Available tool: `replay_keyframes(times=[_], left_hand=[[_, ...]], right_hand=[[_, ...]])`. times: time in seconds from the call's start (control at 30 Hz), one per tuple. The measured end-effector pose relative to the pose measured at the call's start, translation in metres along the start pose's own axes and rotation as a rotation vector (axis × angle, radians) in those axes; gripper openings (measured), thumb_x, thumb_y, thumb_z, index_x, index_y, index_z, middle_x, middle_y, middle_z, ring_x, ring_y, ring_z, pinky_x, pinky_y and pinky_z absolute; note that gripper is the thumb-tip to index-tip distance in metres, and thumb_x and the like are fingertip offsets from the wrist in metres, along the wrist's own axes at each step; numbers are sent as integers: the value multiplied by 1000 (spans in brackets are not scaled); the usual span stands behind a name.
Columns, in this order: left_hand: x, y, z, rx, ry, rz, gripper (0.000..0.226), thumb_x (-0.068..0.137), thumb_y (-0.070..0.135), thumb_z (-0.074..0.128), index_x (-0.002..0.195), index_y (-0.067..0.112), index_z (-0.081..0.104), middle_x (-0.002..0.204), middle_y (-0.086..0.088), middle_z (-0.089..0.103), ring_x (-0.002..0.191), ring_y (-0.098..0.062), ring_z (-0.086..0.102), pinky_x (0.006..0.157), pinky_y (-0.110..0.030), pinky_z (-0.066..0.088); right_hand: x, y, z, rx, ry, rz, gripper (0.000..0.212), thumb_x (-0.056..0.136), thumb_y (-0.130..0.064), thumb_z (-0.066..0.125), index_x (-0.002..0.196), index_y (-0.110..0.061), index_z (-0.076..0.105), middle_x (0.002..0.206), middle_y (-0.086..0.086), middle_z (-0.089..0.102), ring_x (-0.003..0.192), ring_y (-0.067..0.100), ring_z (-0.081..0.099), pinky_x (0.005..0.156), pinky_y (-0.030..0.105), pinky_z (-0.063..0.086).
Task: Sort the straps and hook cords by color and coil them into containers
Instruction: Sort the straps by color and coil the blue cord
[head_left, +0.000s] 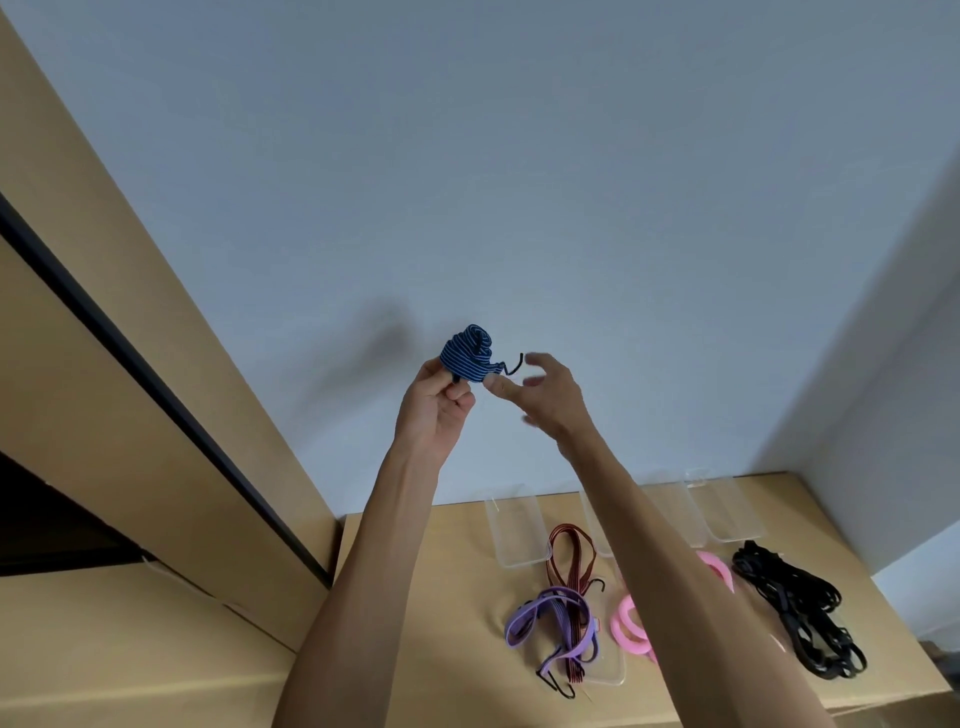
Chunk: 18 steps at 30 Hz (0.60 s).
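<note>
Right now I hold the blue striped hook cord (467, 354) up high in front of the pale wall (519, 156), well above the wooden table (431, 597), so I can see the coil while I wind it. My left hand (441, 400) pinches the bundle from below, thumb and fingers curled tight on its base so the turns cannot spring loose. The cord is nearly all wound into a compact knot; only its black hook (514, 364) sticks out toward my right hand (545, 395). That hand is spread and loose, holding nothing, its thumb just beside the coil and its fingers near the hook. It is blurred, so I cannot tell whether a fingertip touches the wire. I judge it is about to catch the hook and tuck it in to lock the coil.

Everything else lies on the table. Along its far edge stand clear plastic containers (514, 530), and I see nothing in them yet. Nearer than those lie a dark red hook cord (566, 556) crossing a purple strap (545, 618), which rest partly on another clear tray (608, 670) toward the table's front edge. Beside them, to the right, are pink straps (631, 623), partly hidden by my right forearm, and at the table's right end a heap of black straps (800, 613). By my reckoning the sorting is barely begun: this blue cord is still in hand.
</note>
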<state>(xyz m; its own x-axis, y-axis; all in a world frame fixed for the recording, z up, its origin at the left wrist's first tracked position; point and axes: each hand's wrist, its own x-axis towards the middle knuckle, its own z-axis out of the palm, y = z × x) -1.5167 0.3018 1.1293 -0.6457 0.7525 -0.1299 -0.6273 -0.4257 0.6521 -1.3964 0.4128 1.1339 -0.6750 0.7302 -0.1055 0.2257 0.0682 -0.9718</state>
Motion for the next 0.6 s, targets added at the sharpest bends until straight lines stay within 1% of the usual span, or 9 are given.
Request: replay_keyframes(times=[0.03,0.07,0.13,0.17,0.23,0.3,0.43,0.53,0.6], left_hand=[[0,0,1,12,-12,-3,26,98,-6,39,90,11,57,81,-5,59,48,-8,42,48,-18,37],[1,-1,0,31,-30,-14,27,98,-6,39,89,11,57,77,-5,59,48,-9,42,49,-19,37],[0,-3,-2,54,-80,-49,26,96,-7,39,91,11,56,63,-2,52,46,-9,39,51,-21,37],[-1,-4,-3,40,-99,-69,26,94,-8,38,94,11,56,62,-1,52,45,-9,38,51,-21,38],[-1,-6,-5,4,-111,-113,30,85,-10,42,100,9,59,74,-3,59,45,-6,37,48,-17,35],[-3,-8,-7,13,-121,-156,31,80,-7,47,101,9,64,80,-3,62,46,-5,35,48,-16,32],[-8,-15,-4,-17,-159,-188,30,83,-5,47,107,7,59,80,-3,61,47,-5,37,48,-16,32],[-9,-18,3,-159,-148,-110,28,83,-4,48,107,4,59,82,-5,62,53,-6,41,52,-15,37],[-6,-16,6,-251,-111,-37,27,81,-4,51,106,3,59,93,-8,61,68,-10,45,62,-18,46]], right_hand=[[-1,4,-1,142,-89,83,81,77,-49,82,140,-12,47,121,9,65,102,21,70,83,35,59],[-2,7,-2,265,-218,116,72,81,-43,80,136,-8,50,118,16,68,97,23,72,79,32,59],[-3,11,-5,419,-382,68,45,91,-27,73,128,-3,61,113,20,70,93,23,71,76,27,56],[-3,12,-6,477,-385,35,36,93,-19,69,125,-2,64,110,17,71,91,22,68,74,26,54],[-1,12,-8,583,-305,8,20,95,-11,64,113,-2,68,102,9,69,84,18,64,65,24,48],[1,8,-11,595,-249,-34,6,95,-7,62,96,-10,67,94,4,68,79,16,61,60,24,43],[3,1,-5,506,-206,-87,4,92,-9,62,93,-9,65,87,9,63,80,22,55,70,37,45],[3,-2,-1,564,-142,-49,8,92,-3,60,96,-7,66,80,6,59,63,17,52,59,27,46],[2,-1,-1,628,-98,39,10,92,0,59,93,-5,67,79,5,58,57,14,51,52,24,43]])
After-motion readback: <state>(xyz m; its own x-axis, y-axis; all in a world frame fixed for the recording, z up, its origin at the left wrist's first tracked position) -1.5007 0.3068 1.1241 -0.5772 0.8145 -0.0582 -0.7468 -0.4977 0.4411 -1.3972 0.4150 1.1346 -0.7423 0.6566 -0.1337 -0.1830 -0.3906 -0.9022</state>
